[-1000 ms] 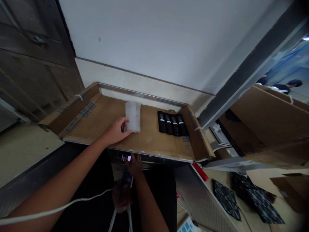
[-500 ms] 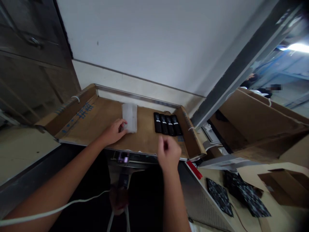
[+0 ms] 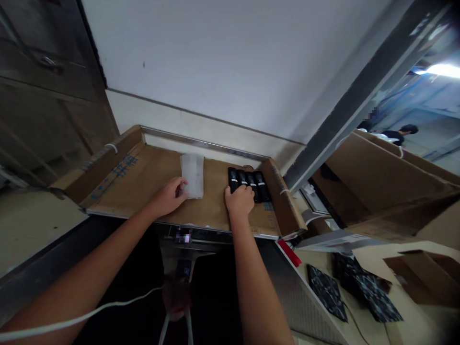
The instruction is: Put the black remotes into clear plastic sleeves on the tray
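Several black items [image 3: 262, 186] with small white labels lie side by side at the right of a cardboard-lined tray [image 3: 154, 167]. My right hand [image 3: 241, 200] rests over the lower ends of the leftmost ones, its fingers bent round them. Left of the tray's middle lies a whitish translucent bag or sleeve stack [image 3: 193, 175]. My left hand [image 3: 171, 195] touches its lower left edge, thumb and fingers curved with a gap between them. Whether it pinches a layer is too small to tell.
An open cardboard box [image 3: 377, 191] stands to the right. Below it lie dark patterned packets [image 3: 326, 292] and a red strip [image 3: 289, 253]. A white cord [image 3: 104, 306] crosses over my left forearm. People are in the far right background.
My right hand has moved up and slightly left from below the black items onto the leftmost ones, and its fist has loosened. My left hand has barely moved.
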`<state>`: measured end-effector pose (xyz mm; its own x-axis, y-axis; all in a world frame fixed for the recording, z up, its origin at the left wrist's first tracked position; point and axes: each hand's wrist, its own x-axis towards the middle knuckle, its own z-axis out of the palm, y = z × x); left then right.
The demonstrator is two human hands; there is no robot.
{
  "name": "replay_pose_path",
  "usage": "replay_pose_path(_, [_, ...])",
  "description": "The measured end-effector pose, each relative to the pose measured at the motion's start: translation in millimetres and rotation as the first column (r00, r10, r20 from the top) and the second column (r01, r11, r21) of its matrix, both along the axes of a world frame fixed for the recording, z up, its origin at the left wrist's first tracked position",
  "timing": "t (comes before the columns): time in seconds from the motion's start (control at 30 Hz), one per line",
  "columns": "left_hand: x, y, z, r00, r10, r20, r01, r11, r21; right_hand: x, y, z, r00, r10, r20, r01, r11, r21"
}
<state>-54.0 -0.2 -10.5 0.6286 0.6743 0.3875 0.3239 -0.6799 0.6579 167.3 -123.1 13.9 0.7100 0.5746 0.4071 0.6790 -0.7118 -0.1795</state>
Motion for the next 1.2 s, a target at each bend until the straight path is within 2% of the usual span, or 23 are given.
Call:
replay_pose_path(0.2, [-1.8,-4.2,6.4,1.0,-0.009,0.005,0.009,1.0,-0.025,-8.1,-2.2,-0.3,0.997,0.078,-0.008,-0.078,0.996,-0.038])
replay_pose_path(0.33, [-2.1,-5.1,8.1,1.0,0.006,-0.001,-0.006,1.0,-0.03,-13.7,1.2,-0.3,0.995,0.079,-0.055,-0.083,0.994,-0.069])
replay_pose_path(0.47, [-1.9,-4.2,5.6,1.0,0.022,0.013,-0.022,0.999,-0.036,-14.6,1.2,-0.3,0.993,0.068,-0.1,-0.071,0.997,-0.026])
replay_pose_path(0.63, [-2.2,-5.8,5.8,0.998,0.058,0.021,-0.057,0.998,-0.024,-13.5,0.9,0.3,0.973,0.118,-0.198,-0.119,0.993,0.008])
replay_pose_path(0.87, [-2.9,-7.5,7.9,0.997,0.071,0.005,-0.071,0.997,-0.033,-16.1,10.9,6.0,0.948,0.054,-0.313,-0.063,0.998,-0.019])
replay_pose_path(0.93, [-3.5,-6.4,6.0,0.997,0.074,0.026,-0.073,0.997,-0.032,-18.1,10.7,6.1,0.936,0.078,-0.343,-0.088,0.996,-0.014])
replay_pose_path(1.07, [-3.3,-6.9,3.5,0.995,0.081,0.054,-0.079,0.996,-0.033,-21.3,7.0,2.6,0.944,0.173,-0.281,-0.173,0.985,0.027])
replay_pose_path(1.2, [-2.7,-9.4,8.6,0.988,0.142,0.055,-0.14,0.989,-0.041,-17.0,5.2,0.3,0.928,0.212,-0.305,-0.194,0.977,0.089])
